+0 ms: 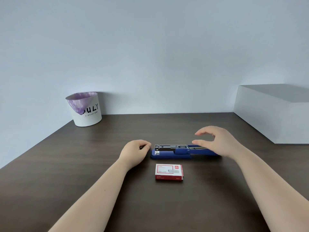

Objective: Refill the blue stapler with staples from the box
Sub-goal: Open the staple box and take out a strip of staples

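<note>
Nearest to me, both my forearms come in from the bottom edge over the dark wood table (66,164). Between them, approx. in the middle, lies the staple box (168,171), red and white, flat on the table and closed, touched by neither hand.

Just behind the box is the blue stapler (170,154), lying lengthwise left to right. Its top part is swung open to the right, so the metal staple channel (167,147) is exposed above the blue base. If staples are inside, I cannot tell.

My left hand (134,152) rests on the table just beside the left end of the stapler, fingers curled in loosely, holding nothing that I can see; it is very near the stapler but contact is not clear. My right hand (215,141) is over the right part of the stapler, thumb and fingers spread apart in a C shape, nothing pinched between them.

Farther, at the back left by the wall, stands a white bin (88,114) w/ a purple bag liner. At the far right is a white block (274,113), well apart from the stapler.
</note>
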